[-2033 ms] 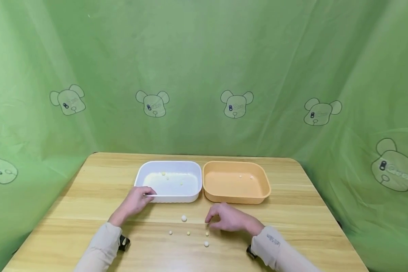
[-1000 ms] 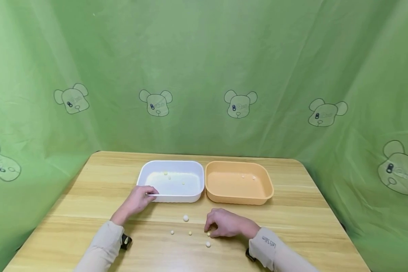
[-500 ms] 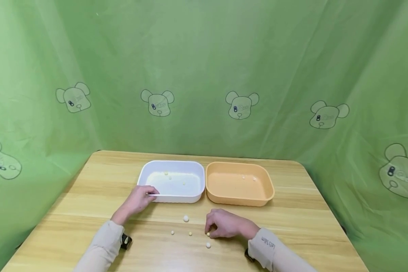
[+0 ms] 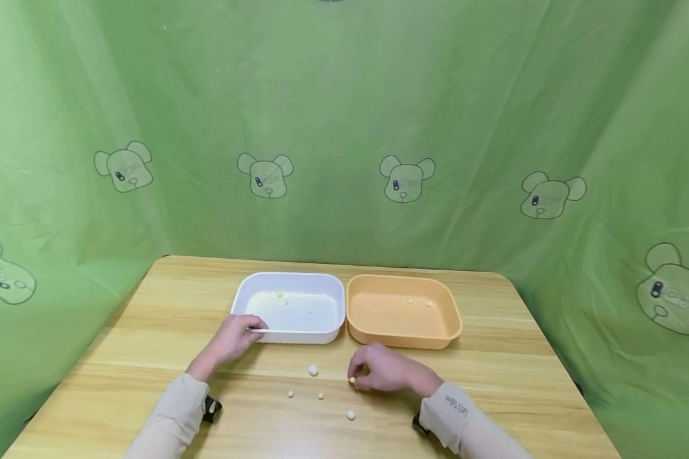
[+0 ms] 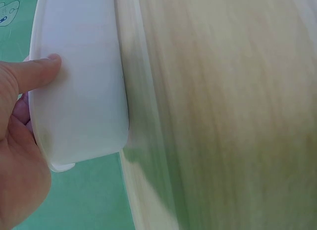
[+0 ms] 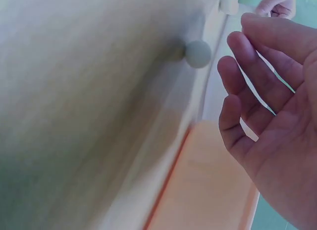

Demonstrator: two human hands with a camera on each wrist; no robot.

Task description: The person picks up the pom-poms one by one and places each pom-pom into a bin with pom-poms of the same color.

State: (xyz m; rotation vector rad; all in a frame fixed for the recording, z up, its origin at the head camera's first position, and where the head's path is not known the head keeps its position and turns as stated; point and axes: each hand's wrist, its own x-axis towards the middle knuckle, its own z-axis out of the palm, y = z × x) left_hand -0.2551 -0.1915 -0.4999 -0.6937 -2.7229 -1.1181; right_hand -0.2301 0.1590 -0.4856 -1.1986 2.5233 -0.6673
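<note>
My left hand grips the near rim of a white tub at its left corner. In the left wrist view the thumb lies on the outer wall of the tub and the other fingers are behind the rim. My right hand pinches a small yellow ball between thumb and fingertips, a little above the table in front of an orange tub. That ball cannot be made out in the right wrist view, where the hand has its other fingers loosely bent.
On the wooden table lie a larger white ball, another white ball, a small white ball and a small yellow ball. A few small balls sit inside each tub. A green curtain surrounds the table.
My right hand came down to the yellow ball, pinched it, and has now lifted it slightly away from the table, toward the tubs. The left hand has kept its grip on the white tub.
</note>
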